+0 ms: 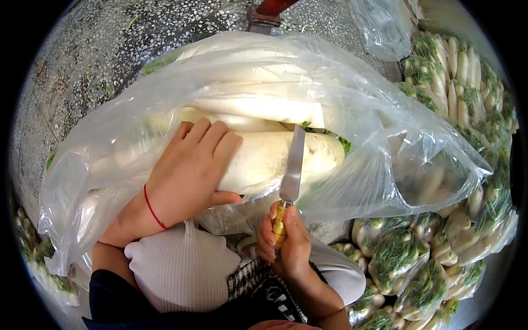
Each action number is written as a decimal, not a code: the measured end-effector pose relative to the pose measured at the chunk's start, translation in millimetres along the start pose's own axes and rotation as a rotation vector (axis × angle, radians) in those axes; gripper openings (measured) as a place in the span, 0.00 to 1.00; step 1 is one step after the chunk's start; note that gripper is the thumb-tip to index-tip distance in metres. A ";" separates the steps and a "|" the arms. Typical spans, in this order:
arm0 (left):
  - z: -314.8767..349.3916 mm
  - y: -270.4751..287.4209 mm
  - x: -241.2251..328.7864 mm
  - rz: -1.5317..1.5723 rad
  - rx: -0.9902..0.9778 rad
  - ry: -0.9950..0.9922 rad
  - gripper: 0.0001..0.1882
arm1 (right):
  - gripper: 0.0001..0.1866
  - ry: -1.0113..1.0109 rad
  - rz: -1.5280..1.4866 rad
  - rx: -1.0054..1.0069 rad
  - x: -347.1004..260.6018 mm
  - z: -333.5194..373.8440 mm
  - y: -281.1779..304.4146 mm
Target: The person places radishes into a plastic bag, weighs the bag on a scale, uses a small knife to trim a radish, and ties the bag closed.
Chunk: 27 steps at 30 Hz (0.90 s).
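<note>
A big white radish lies crosswise in front of me, inside the opening of a large clear plastic bag. Over its left part rests my left hand, closed round it from above, with a red string at the wrist. In my right hand is a knife, gripped by its yellow handle. The blade points away from me and lies across the radish near its right end. Just beyond, another white radish shows a flat cut end. More radishes are blurred behind the plastic.
Bundles of radishes with green leaves are piled at the right, many in clear bags. A crumpled clear bag lies at the far right. Speckled stone floor spreads behind the bag, where a red metal part stands.
</note>
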<state>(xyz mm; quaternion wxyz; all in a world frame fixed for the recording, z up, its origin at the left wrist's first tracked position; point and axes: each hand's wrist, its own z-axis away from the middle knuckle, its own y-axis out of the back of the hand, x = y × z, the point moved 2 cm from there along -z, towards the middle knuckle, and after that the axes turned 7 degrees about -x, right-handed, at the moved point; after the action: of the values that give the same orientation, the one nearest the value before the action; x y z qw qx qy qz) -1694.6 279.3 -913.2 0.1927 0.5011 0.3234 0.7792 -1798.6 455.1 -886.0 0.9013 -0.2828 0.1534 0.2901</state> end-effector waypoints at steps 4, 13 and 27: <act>1.9 -1.9 2.4 0.053 0.072 -0.029 0.36 | 0.18 -0.040 -0.050 0.030 -7.2 0.5 0.6; 4.0 -30.6 16.9 0.060 -0.135 -0.685 0.15 | 0.17 -0.015 0.010 -0.047 -29.6 13.7 0.5; 10.6 -15.8 10.6 0.127 0.060 -0.665 0.08 | 0.14 -0.007 -0.106 -0.052 -29.6 -2.8 -8.5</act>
<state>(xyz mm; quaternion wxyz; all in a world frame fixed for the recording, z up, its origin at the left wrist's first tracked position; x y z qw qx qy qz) -1689.9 300.5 -914.2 0.2240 0.7523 0.2340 0.5737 -1816.9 434.8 -871.7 0.9083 -0.3127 0.1277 0.2468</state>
